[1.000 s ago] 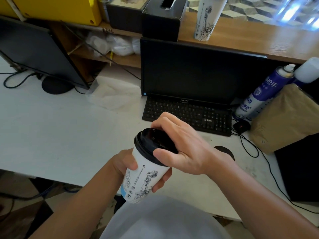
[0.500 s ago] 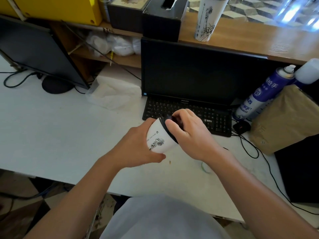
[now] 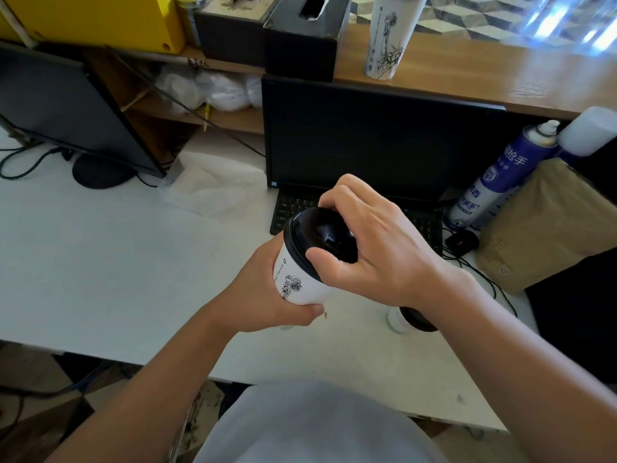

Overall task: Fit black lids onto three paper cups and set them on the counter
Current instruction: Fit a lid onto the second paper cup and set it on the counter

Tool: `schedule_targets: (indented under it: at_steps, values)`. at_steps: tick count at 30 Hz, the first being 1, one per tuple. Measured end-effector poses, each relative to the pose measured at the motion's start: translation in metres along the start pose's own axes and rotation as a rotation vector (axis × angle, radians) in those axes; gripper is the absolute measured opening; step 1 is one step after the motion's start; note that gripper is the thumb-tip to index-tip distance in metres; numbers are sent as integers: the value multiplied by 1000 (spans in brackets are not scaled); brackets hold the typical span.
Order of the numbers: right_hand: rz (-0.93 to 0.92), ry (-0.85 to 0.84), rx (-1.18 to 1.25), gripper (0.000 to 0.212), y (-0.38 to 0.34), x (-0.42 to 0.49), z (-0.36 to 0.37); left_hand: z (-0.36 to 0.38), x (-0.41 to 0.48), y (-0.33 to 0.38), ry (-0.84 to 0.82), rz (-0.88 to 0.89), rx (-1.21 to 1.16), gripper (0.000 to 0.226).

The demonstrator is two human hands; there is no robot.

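Observation:
A white paper cup [image 3: 298,282] with black line drawings is held above the white desk, tilted away from me. My left hand [image 3: 263,292] wraps its body from below. A black lid [image 3: 317,237] sits on its rim, and my right hand [image 3: 370,248] grips that lid from the right, thumb on the near edge. A second lidded cup [image 3: 384,38] stands upright on the wooden counter [image 3: 484,78] at the back. Another black lid [image 3: 417,320] lies on the desk, mostly hidden under my right wrist.
A black monitor [image 3: 377,142] and keyboard [image 3: 290,208] stand just beyond the cup. A blue spray can [image 3: 500,175] leans on a brown paper bag [image 3: 551,222] at the right. A second monitor [image 3: 60,105] is at the left, and black boxes [image 3: 300,35] sit on the counter.
The cup rose from low near my body toward the keyboard and tilted away. My left hand shifted up around its body while my right hand stayed gripping the lid.

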State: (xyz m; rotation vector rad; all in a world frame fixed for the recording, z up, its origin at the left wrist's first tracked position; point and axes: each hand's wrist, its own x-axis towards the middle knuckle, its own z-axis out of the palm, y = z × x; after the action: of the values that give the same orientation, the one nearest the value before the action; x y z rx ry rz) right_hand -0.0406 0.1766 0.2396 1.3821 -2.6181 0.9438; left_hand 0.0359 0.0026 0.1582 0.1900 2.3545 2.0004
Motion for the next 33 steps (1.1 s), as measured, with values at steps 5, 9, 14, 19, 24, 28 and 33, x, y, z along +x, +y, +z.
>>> schedule_targets:
  at_steps: [5, 9, 14, 19, 24, 28, 33]
  values:
    - [-146, -51, 63, 54, 6, 0, -8, -4, 2, 11, -155, 28, -56, 68]
    - [-138, -87, 161, 58, 15, -2, -3, -7, 4, 4, -270, -73, -107, 72]
    - [19, -65, 492, 82, 30, -15, 12, 0, 2, -6, -168, -86, -102, 76]
    - [187, -94, 801, 80, 35, -28, 28, 0, 1, -16, -178, -126, -285, 69]
    - [246, -97, 775, 60, 37, -30, 24, -5, 2, -21, -369, -194, -402, 61]
    - [128, -152, 541, 61, 35, -24, 14, -8, 5, -17, -469, -203, -387, 60]
    - [-33, -151, 199, 54, 32, -14, 9, -5, 7, -7, -413, -177, -254, 62]
